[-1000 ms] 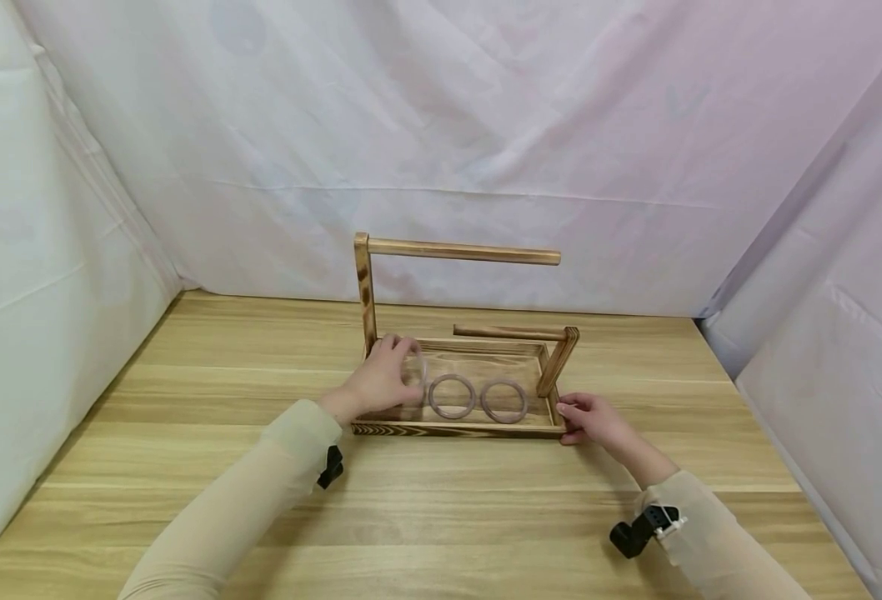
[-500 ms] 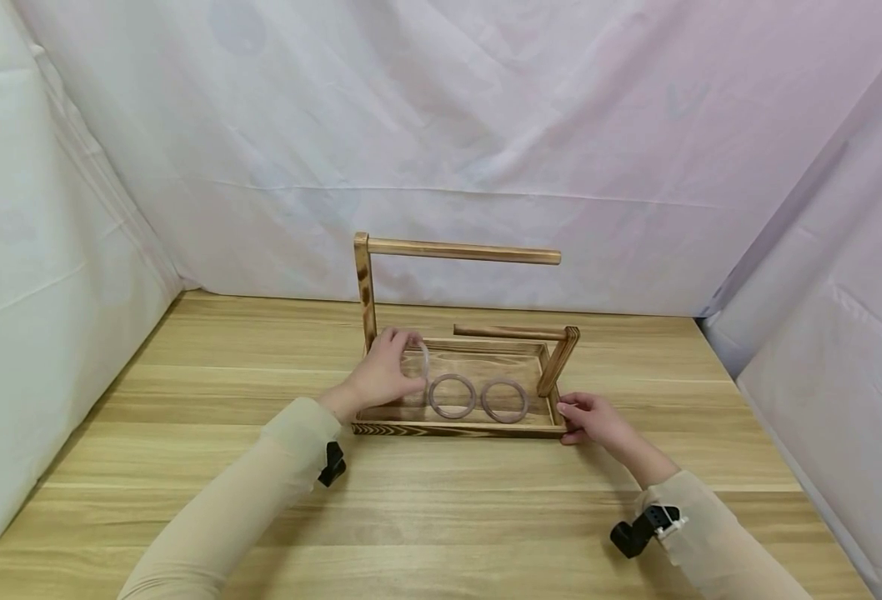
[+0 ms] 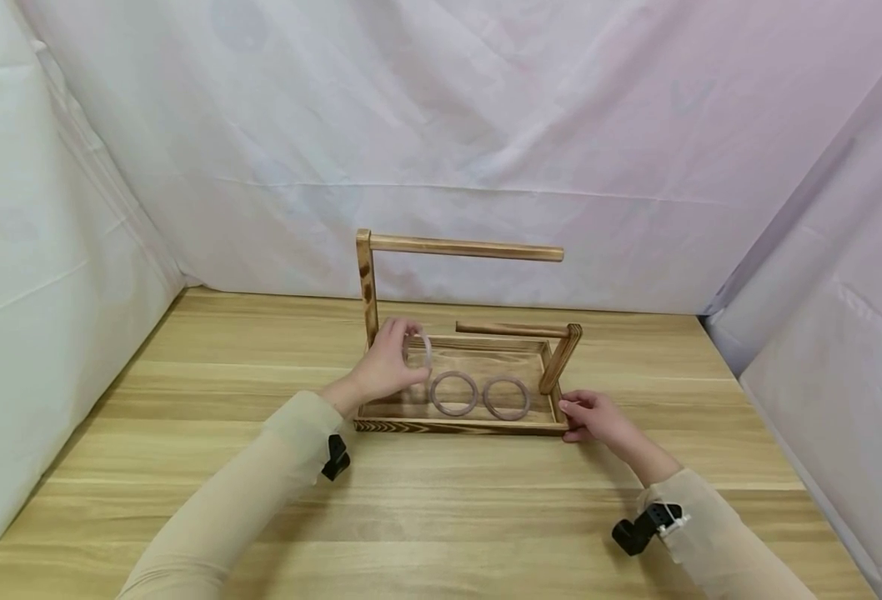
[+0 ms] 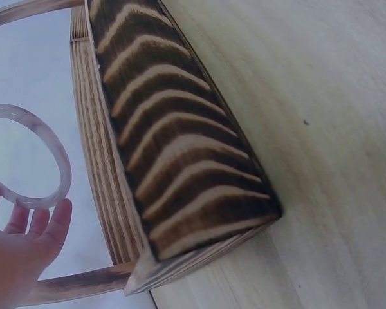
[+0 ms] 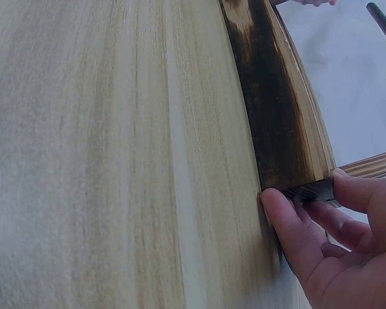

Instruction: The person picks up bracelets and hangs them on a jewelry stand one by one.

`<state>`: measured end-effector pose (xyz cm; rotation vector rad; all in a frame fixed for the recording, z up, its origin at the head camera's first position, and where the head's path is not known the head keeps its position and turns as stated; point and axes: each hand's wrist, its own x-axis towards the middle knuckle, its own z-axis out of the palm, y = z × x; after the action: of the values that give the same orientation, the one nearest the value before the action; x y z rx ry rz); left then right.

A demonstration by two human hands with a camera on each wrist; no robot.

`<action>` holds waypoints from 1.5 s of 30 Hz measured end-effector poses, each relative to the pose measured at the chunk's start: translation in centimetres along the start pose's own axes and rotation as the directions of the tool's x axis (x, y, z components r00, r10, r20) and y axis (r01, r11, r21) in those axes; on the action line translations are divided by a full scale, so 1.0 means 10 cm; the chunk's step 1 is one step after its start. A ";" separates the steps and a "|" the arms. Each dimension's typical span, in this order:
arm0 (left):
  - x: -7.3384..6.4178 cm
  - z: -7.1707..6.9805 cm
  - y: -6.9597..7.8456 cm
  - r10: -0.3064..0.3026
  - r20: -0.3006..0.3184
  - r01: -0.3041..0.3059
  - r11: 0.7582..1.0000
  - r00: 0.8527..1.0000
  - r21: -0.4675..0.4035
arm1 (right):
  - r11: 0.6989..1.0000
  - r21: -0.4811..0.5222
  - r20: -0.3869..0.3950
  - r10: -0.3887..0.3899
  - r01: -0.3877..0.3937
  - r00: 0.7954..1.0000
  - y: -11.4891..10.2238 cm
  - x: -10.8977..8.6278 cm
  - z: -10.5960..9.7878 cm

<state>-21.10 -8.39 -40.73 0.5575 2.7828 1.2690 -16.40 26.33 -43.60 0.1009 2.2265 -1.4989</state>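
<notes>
Evidently, the step in hand is the handling of one pale, translucent round ring (image 4: 65, 168), which the left hand (image 3: 390, 364) holds over the inside of the long, scorched-brown wooden tray (image 3: 456, 427), at about ten o'clock from its middle. The left fingers and thumb are clamped on the ring at opposite edges, and in the head view it stands tilted, close to edge-on. A greyish-mauve round middle ring (image 3: 453, 414) at six o'clock and a matching round end ring (image 3: 507, 417) at four o'clock lie just beside each other in the tray. Meanwhile the right hand (image 3: 594, 419) has its fingers and thumb pinched round the tray's corner at four o'clock, seemingly to steady it on the pale wood-grain surface (image 3: 441, 517). The next move, as I judge it, calls for a firm pinch and that corner held fast. Going higher, the ring would need to clear the tall brown wooden post (image 3: 368, 287) at eleven o'clock, the round wooden upper bar (image 3: 467, 247) at twelve, and the free end of the slim wooden lower bar (image 3: 512, 330), which points to nine; going down, it should avoid the middle ring.
</notes>
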 end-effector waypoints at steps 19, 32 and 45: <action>0.01 -0.08 0.11 0.034 0.033 -0.029 0.991 0.999 -0.131 | 1.000 0.023 0.008 -0.008 0.008 1.000 0.03 0.02 -0.01; 0.06 -0.08 0.14 0.067 0.041 -0.055 0.969 0.997 -0.239 | 1.000 0.014 0.015 -0.006 0.006 1.000 0.03 0.02 -0.01; 0.12 -0.10 0.25 0.112 0.020 -0.104 0.968 0.994 -0.229 | 1.000 0.009 0.006 0.010 -0.010 1.000 0.04 0.03 -0.02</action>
<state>-21.63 -7.21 -38.09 0.7138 2.5623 1.5587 -16.63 26.61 -43.96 0.1095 2.2117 -1.5020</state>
